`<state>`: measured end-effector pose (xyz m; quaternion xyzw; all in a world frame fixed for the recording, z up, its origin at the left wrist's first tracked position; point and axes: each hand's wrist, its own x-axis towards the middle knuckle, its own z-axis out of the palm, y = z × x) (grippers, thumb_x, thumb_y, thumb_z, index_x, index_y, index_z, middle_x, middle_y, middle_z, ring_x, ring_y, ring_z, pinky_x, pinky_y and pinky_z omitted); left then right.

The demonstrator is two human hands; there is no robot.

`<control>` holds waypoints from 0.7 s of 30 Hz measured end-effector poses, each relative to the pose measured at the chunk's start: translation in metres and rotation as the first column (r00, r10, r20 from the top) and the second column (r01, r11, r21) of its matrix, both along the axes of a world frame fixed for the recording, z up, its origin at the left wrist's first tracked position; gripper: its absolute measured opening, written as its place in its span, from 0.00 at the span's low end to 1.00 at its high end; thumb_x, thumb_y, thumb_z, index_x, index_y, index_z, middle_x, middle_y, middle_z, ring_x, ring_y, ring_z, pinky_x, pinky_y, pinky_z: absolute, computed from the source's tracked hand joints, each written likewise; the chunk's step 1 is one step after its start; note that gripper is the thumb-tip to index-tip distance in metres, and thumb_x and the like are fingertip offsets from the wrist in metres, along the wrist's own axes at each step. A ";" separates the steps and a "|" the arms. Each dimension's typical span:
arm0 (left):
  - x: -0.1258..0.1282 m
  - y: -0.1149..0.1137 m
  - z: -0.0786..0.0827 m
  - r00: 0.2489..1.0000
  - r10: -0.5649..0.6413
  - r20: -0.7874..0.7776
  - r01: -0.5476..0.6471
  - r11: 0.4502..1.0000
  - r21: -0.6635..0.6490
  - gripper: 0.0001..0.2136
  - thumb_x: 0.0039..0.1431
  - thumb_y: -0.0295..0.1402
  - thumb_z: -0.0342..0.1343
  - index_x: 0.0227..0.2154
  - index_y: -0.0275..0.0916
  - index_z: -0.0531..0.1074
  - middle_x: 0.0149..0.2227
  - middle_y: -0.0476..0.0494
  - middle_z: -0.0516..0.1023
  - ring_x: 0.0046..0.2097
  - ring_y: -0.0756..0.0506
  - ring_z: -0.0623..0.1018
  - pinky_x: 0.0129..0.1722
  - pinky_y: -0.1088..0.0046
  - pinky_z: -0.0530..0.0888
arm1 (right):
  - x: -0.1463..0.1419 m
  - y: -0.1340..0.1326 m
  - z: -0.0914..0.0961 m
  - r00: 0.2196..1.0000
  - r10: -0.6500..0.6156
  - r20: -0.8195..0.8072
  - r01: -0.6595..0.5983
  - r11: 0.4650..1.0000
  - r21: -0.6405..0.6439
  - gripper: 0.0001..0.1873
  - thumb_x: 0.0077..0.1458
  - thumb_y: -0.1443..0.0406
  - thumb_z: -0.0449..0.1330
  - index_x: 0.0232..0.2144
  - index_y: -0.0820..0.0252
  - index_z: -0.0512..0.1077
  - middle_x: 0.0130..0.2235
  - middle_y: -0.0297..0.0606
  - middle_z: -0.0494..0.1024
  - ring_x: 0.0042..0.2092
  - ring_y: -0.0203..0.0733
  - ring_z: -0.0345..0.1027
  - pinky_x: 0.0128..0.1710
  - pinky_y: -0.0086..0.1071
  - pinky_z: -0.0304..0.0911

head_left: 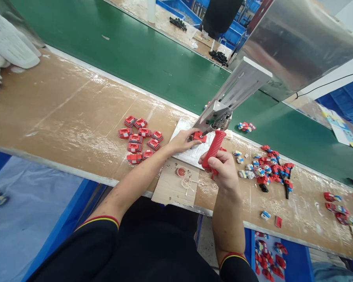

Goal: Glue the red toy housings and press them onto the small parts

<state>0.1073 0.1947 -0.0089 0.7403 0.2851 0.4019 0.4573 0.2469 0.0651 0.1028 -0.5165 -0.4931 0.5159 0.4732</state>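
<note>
My left hand holds a small red plastic part under the head of a metal press tool on the wooden bench. My right hand is closed around the tool's red lever handle. A neat group of several red parts lies left of my left hand. A loose heap of red, blue and white parts lies right of my right hand. A white pad lies under the tool.
A green conveyor belt runs behind the bench. A small board with a red cap and bits sits at the bench's front edge. More parts lie at far right and on the belt. Folded white cloth lies at far left.
</note>
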 end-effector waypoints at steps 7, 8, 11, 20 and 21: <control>0.002 0.001 0.002 0.999 -0.025 -0.027 0.026 1.000 0.002 0.21 0.64 0.36 0.63 0.57 0.32 0.75 0.48 0.36 0.86 0.47 0.41 0.84 0.54 0.61 0.80 | 0.008 0.021 -0.025 0.938 -0.190 0.290 0.182 0.982 0.056 0.21 0.41 0.48 0.76 0.25 0.58 0.82 0.23 0.34 0.75 0.28 0.38 0.66 0.29 0.34 0.63; 0.003 0.003 0.003 0.999 -0.028 -0.031 0.028 1.000 0.000 0.20 0.64 0.36 0.63 0.56 0.33 0.75 0.48 0.36 0.86 0.48 0.40 0.85 0.54 0.60 0.80 | 0.012 0.018 -0.022 0.936 -0.218 0.275 0.206 0.976 0.074 0.20 0.41 0.49 0.76 0.25 0.58 0.82 0.24 0.34 0.76 0.28 0.38 0.66 0.29 0.33 0.63; -0.002 0.002 0.010 0.999 -0.032 -0.043 0.031 0.999 -0.014 0.22 0.63 0.33 0.63 0.59 0.33 0.74 0.53 0.32 0.84 0.52 0.38 0.84 0.57 0.56 0.80 | 0.026 -0.015 -0.008 0.945 -0.321 0.067 0.305 0.936 0.178 0.20 0.50 0.45 0.71 0.29 0.55 0.80 0.24 0.32 0.71 0.26 0.35 0.61 0.24 0.30 0.58; -0.095 -0.201 0.049 0.904 0.071 0.423 0.114 0.910 -0.398 0.22 0.69 0.49 0.62 0.61 0.48 0.76 0.54 0.36 0.83 0.54 0.37 0.85 0.52 0.62 0.84 | -0.043 -0.143 -0.035 0.909 -0.283 0.307 0.042 0.793 0.607 0.21 0.63 0.71 0.62 0.53 0.44 0.66 0.45 0.37 0.77 0.43 0.44 0.75 0.43 0.40 0.77; -0.096 -0.224 0.047 0.904 0.046 0.425 0.177 0.865 -0.470 0.25 0.66 0.51 0.64 0.61 0.48 0.77 0.55 0.35 0.83 0.56 0.36 0.84 0.53 0.61 0.84 | -0.054 -0.144 -0.042 0.869 -0.257 0.423 -0.086 0.764 0.640 0.22 0.63 0.72 0.60 0.55 0.45 0.65 0.46 0.37 0.79 0.45 0.44 0.76 0.46 0.41 0.77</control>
